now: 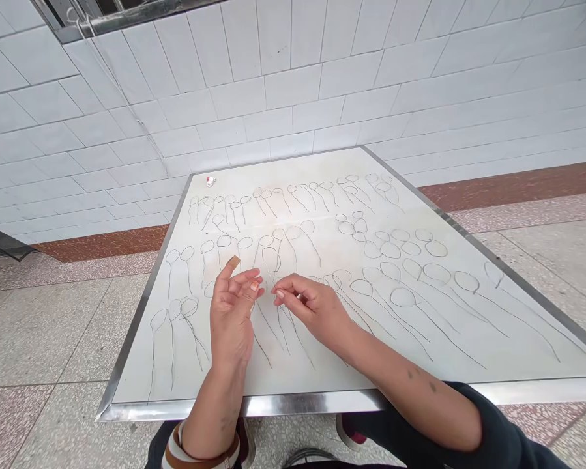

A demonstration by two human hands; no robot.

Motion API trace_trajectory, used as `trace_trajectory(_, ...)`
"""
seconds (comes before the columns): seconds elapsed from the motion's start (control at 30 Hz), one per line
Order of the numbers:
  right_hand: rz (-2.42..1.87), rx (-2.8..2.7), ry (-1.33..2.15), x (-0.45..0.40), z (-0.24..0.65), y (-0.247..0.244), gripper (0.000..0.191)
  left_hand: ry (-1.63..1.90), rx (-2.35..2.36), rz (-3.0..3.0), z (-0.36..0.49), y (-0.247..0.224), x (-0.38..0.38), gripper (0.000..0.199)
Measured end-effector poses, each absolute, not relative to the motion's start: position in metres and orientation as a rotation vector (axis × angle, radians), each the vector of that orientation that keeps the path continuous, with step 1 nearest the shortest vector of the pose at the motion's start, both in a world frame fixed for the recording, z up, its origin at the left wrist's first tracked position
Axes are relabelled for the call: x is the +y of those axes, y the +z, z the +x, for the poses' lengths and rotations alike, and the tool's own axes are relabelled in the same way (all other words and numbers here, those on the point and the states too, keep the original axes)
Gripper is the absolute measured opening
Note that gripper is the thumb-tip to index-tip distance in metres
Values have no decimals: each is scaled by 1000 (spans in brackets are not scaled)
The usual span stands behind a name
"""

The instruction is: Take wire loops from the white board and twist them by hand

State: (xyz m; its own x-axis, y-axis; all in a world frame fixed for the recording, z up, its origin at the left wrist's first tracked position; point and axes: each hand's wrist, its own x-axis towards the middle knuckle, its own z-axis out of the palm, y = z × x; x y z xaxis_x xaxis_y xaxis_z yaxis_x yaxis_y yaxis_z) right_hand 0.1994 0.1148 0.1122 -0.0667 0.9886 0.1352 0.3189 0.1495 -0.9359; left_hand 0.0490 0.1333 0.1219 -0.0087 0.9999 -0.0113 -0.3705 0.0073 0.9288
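Observation:
My right hand (315, 306) has thumb and forefinger pinched together above the middle of the white table (322, 384). A thin wire with a loop (269, 255) appears to rise from this pinch, though it overlaps wires lying behind. Close by on the left, my left hand (234, 309) is turned palm inward with its fingers apart and curved. One of its fingertips wears a tan wrap (234, 261). Beneath and around both hands lie several thin wires bent into loops with long tails, such as a looped wire (403, 298) at the right.
Rows of smaller looped wires (278, 192) lie toward the far edge. A small red and white object (210, 181) sits at the far left corner. Metal trim (317, 402) borders the table, and a white tiled wall (293, 85) stands behind it.

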Motion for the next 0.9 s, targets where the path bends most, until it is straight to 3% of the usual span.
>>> trace_trajectory(0.37,-1248,-1681,969,116,200,112,15,1319,946,891,50,121,134,58)
trace_trajectory(0.9,-1222,-1649,1119,118,202,108,16,1311,932,887,51,119,134,48)
